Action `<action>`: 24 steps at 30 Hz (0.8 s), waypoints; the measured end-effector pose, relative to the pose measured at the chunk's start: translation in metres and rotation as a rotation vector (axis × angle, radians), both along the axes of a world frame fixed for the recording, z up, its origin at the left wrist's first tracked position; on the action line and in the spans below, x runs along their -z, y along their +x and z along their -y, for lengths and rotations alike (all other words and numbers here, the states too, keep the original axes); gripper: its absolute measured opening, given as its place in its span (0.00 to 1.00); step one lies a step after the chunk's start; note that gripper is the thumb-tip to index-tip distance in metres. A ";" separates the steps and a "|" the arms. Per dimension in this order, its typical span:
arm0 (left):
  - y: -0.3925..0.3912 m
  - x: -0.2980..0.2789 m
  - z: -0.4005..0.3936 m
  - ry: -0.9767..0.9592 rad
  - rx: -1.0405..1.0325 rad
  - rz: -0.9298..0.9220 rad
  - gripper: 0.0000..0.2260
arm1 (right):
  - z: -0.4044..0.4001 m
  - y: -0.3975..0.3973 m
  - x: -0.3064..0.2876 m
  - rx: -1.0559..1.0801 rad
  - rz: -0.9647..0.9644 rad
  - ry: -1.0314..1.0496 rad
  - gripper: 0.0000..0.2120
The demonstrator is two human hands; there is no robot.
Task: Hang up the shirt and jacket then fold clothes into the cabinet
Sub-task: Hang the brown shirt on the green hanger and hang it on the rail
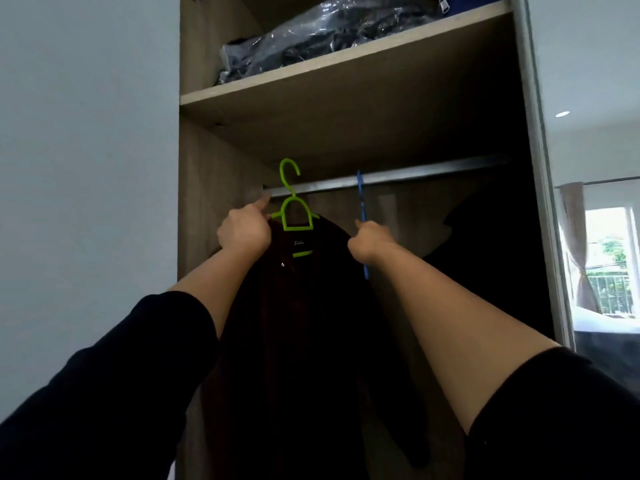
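A dark maroon shirt (311, 323) hangs on a green hanger (294, 209) that I hold up in front of the cabinet's metal rail (415, 176). The hanger's hook is level with the rail and just in front of it, not over it. My left hand (244, 230) grips the hanger's left shoulder together with the shirt. My right hand (369, 242) grips the shirt's right shoulder. A blue hanger (362, 216) hangs on the rail right behind my right hand. Both arms are raised.
The wooden cabinet (197, 202) stands open, with a shelf (346, 60) above the rail carrying plastic-wrapped dark clothes (311, 39). Another dark garment (485, 230) hangs at the right, deep in shadow. A mirrored sliding door (595, 202) stands at the far right.
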State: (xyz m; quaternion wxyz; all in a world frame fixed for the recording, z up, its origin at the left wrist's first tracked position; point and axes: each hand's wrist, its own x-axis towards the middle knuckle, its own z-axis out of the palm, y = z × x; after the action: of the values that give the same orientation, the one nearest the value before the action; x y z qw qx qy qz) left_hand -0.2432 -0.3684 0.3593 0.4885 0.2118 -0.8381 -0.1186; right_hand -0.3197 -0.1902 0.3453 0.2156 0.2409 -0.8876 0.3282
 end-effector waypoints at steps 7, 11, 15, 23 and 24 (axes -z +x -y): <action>-0.041 -0.022 -0.009 0.065 -0.005 -0.016 0.16 | -0.002 -0.024 0.006 -0.033 -0.006 -0.007 0.20; -0.063 -0.023 -0.011 0.074 -0.003 -0.004 0.16 | 0.000 -0.030 0.011 -0.067 -0.003 -0.007 0.24; -0.083 -0.012 -0.007 0.095 -0.003 0.051 0.15 | 0.001 -0.039 0.019 -0.063 -0.025 -0.111 0.25; -0.093 0.001 0.010 0.075 0.033 0.130 0.17 | 0.010 -0.048 0.026 -0.103 -0.090 -0.213 0.32; -0.092 0.000 0.013 0.070 0.046 0.146 0.18 | 0.013 -0.047 0.027 -0.102 -0.107 -0.218 0.32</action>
State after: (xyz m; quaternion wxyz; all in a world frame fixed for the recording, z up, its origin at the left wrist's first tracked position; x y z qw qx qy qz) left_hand -0.3353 -0.3811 0.3593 0.4154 0.2174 -0.8715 -0.1434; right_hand -0.3671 -0.2029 0.3182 0.2704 0.2781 -0.8205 0.4199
